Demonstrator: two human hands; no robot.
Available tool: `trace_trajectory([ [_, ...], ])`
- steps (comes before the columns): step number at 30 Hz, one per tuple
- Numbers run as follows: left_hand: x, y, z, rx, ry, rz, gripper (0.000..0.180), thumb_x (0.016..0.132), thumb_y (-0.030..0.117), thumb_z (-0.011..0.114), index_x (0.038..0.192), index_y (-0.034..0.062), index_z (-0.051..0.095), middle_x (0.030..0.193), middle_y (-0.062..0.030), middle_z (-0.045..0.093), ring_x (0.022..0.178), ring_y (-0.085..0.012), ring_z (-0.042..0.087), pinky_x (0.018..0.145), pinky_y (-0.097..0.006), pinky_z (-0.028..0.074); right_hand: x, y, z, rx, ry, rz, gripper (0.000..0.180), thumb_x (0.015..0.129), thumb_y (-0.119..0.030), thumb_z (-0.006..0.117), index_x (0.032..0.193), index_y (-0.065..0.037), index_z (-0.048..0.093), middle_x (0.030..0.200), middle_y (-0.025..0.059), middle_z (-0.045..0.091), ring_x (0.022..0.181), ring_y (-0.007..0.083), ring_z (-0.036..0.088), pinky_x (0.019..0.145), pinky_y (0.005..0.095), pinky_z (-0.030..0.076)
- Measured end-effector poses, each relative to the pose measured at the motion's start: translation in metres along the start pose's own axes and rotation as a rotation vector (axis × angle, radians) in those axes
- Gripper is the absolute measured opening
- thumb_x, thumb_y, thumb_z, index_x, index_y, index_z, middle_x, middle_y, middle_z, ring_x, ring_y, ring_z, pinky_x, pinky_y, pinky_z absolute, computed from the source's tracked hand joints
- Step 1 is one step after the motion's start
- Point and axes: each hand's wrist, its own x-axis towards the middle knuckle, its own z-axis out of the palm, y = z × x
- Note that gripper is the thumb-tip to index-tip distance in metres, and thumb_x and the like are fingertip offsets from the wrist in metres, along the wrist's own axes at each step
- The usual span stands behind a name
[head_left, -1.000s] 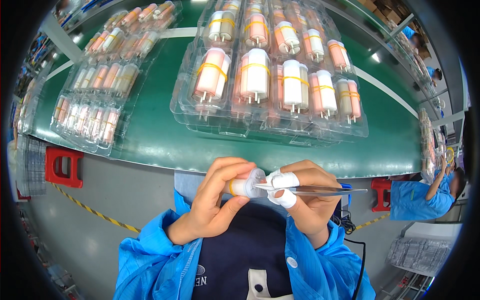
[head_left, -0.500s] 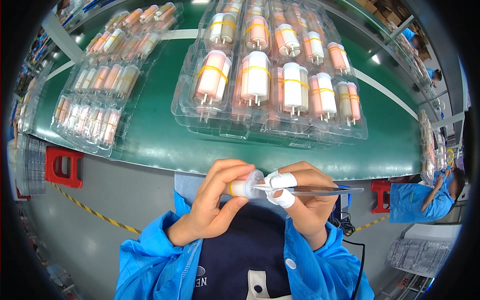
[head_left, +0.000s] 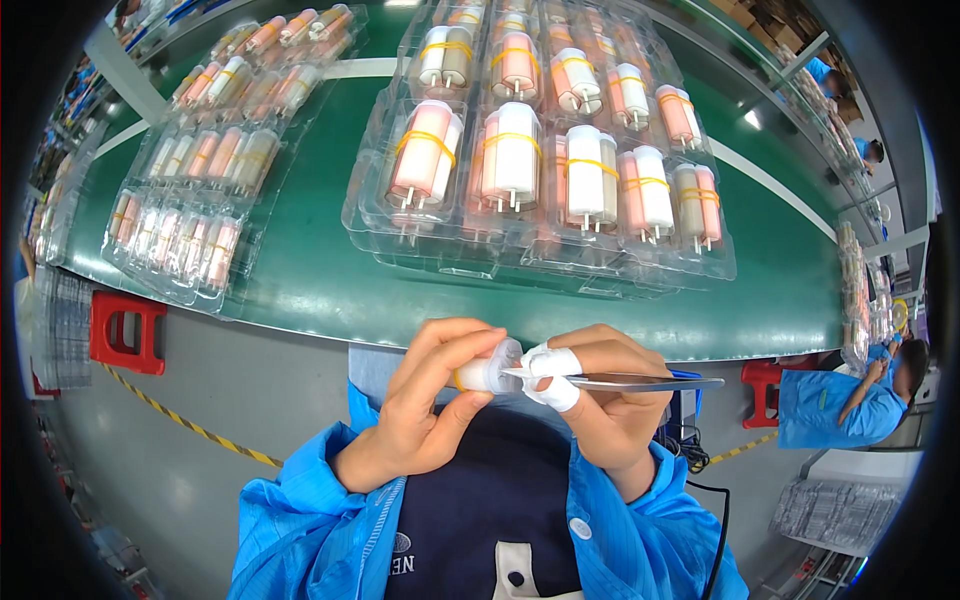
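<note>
- A banded cylinder bundle (head_left: pixel 478 377), pale with a yellow band and a clear cap at one end, is held just in front of the near edge of the green bench (head_left: pixel 440 312).
- The bundle is clasped by the left hand (head_left: pixel 420 405), fingers over it and thumb beneath, with the cap turned toward the right hand (head_left: pixel 620 415).
- Metal tweezers (head_left: pixel 645 382) are pinched between the white-taped finger and thumb of the right hand, also in front of the bench's near edge; the two hands are held close but apart.
- The tips are set at the cap (whether anything is gripped by them cannot be told).
- The cap could be scratched or levered askew if the tips are angled or pushed too hard.
- The tool could be made to slip by the tape, should feel be dulled by it.
- The cylinders could be shifted inside their band if they are squeezed unevenly; if the clasp is loosened, the bundle could be dropped past the bench's edge.
- Similar bundles in clear trays (head_left: pixel 400 240) on the bench top could be knocked by a careless lift.
</note>
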Motion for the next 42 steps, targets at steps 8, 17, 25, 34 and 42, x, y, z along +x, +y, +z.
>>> trace_trajectory([
  [8, 0.008, 0.0, -0.009, 0.369, -0.117, 0.231, 0.041, 0.077, 0.004, 0.065, 0.115, -0.0061, 0.056, 0.109, -0.0185, 0.056, 0.092, -0.031, 0.054, 0.077, -0.036, 0.045, 0.015, -0.012, -0.013, -0.083, -0.22, 0.162, 0.01, 0.075, 0.0, 0.065, 0.085, 0.001, 0.066, 0.079, 0.0115, 0.064, 0.067, 0.0173, 0.062, 0.057, 0.0251, 0.046],
  [17, 0.006, 0.005, -0.008, -0.17, -0.032, -0.004, 0.041, 0.087, 0.008, 0.058, 0.123, -0.0069, 0.048, 0.119, -0.0204, 0.049, 0.105, -0.0273, 0.052, 0.091, -0.035, 0.043, 0.009, -0.002, -0.006, 0.214, 0.037, 0.056, 0.017, 0.073, 0.002, 0.07, 0.09, 0.002, 0.067, 0.084, 0.0144, 0.065, 0.076, 0.018, 0.063, 0.066, 0.0285, 0.051],
  [25, 0.003, 0.001, -0.008, -0.233, -0.096, -0.025, 0.042, 0.089, 0.011, 0.055, 0.125, -0.0084, 0.045, 0.121, -0.0207, 0.046, 0.11, -0.0259, 0.049, 0.095, -0.034, 0.04, 0.005, 0.0, -0.005, 0.072, 0.042, 0.0, 0.018, 0.074, 0.001, 0.07, 0.092, 0.002, 0.067, 0.087, 0.0152, 0.066, 0.078, 0.0193, 0.065, 0.066, 0.0279, 0.051],
  [34, 0.004, -0.001, -0.005, -0.185, -0.076, -0.007, 0.042, 0.089, 0.016, 0.056, 0.12, -0.0098, 0.047, 0.115, -0.0217, 0.05, 0.105, -0.0254, 0.051, 0.091, -0.035, 0.041, 0.005, 0.001, -0.006, -0.006, 0.016, -0.013, 0.018, 0.075, 0.0, 0.07, 0.093, 0.002, 0.067, 0.087, 0.0147, 0.067, 0.077, 0.0191, 0.065, 0.065, 0.0276, 0.052],
  [42, 0.004, 0.001, -0.006, -0.18, -0.077, -0.015, 0.041, 0.089, 0.016, 0.056, 0.12, -0.0097, 0.047, 0.115, -0.0216, 0.05, 0.104, -0.0255, 0.051, 0.091, -0.035, 0.041, 0.004, 0.002, -0.004, 0.028, 0.025, -0.001, 0.017, 0.075, 0.0, 0.069, 0.092, 0.001, 0.067, 0.086, 0.0147, 0.067, 0.077, 0.0192, 0.065, 0.065, 0.0278, 0.052],
])
